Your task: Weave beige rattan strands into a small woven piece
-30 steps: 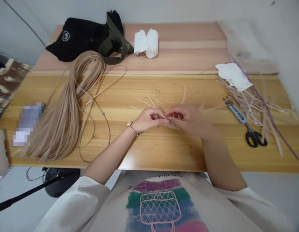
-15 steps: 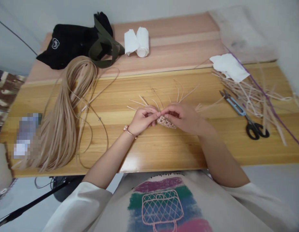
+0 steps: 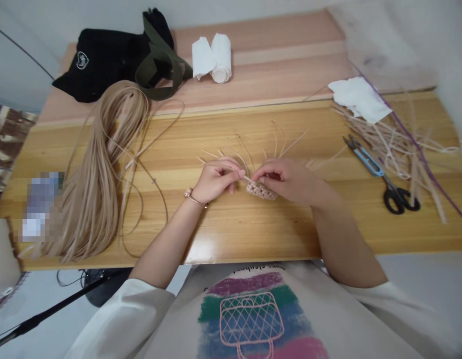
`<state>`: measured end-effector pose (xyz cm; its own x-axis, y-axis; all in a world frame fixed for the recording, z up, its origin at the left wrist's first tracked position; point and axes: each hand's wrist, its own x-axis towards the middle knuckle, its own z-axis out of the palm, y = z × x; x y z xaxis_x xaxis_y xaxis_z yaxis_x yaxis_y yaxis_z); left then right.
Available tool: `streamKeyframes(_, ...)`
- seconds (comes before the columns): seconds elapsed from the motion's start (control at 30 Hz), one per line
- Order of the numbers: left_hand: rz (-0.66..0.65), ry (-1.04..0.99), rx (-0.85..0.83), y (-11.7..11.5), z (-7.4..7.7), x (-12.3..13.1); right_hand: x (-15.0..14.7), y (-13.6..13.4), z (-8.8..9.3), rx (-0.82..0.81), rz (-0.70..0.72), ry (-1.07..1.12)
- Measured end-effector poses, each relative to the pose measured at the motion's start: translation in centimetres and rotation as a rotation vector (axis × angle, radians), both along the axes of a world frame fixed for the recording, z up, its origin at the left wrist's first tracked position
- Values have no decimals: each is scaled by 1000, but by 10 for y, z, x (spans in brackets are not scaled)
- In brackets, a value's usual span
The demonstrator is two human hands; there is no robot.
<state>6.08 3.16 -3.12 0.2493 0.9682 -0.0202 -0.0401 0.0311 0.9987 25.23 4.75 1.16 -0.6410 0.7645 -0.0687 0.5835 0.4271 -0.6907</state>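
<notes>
A small beige woven piece is held above the wooden table, with loose strands fanning out from its far side. My right hand is closed on the woven piece, its thumb and index finger at the upper edge. My left hand pinches a beige strand that leads to the piece, a short way left of it. The palm-side fingers of my right hand are partly hidden.
On the left lies a long bundle of beige strands, with a black bag behind. White paper rolls stand at the back. Scissors with black handles, cut strands, a white tissue and a purple cord lie right.
My left hand has drawn away from my right hand to the left, with the strand now stretched between. The woven piece shows a little more. The view has shifted slightly.
</notes>
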Motion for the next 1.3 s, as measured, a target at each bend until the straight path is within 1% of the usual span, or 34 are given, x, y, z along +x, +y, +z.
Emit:
streamKeyframes(0.1, -18, -6, -48, 0, -1, 1, 1, 0, 1, -11, 3, 6)
streamKeyframes(0.2, -4, -12, -86, -2, -3, 6, 1, -1, 1, -67, -41, 25)
streamKeyframes(0.4, 6, -46, -24, -4, -4, 11, -3, -1, -1, -295, -52, 155)
streamKeyframes(0.53, -19, -58, -5, -4, -7, 12, -5, 2, -8, -394, -45, 179)
streamKeyframes(0.63, -12, -67, -4, -3, -9, 13, -6, 3, -9, -446, -40, 188)
streamKeyframes(0.73, -27, -78, -49, -2, -9, 12, -7, 3, -6, -450, -22, 143)
streamKeyframes(0.83, -35, -65, -107, -1, -6, 11, -6, 4, -4, -438, 44, 86)
streamKeyframes(0.9, -36, -41, -129, -1, -4, 10, -5, 6, -6, -424, 75, 66)
streamKeyframes(1.0, -71, -17, -135, -2, -2, 10, -1, 7, -8, -417, 75, 61)
streamKeyframes(1.1, -88, -46, -171, -4, 0, 11, 3, 7, -10, -464, 85, 120)
streamKeyframes(1.2, -77, -125, -230, -6, 2, 11, 4, 4, -12, -499, 81, 245)
streamKeyframes(1.3, -120, -183, -276, -7, 3, 10, 3, 1, -15, -444, 8, 317)
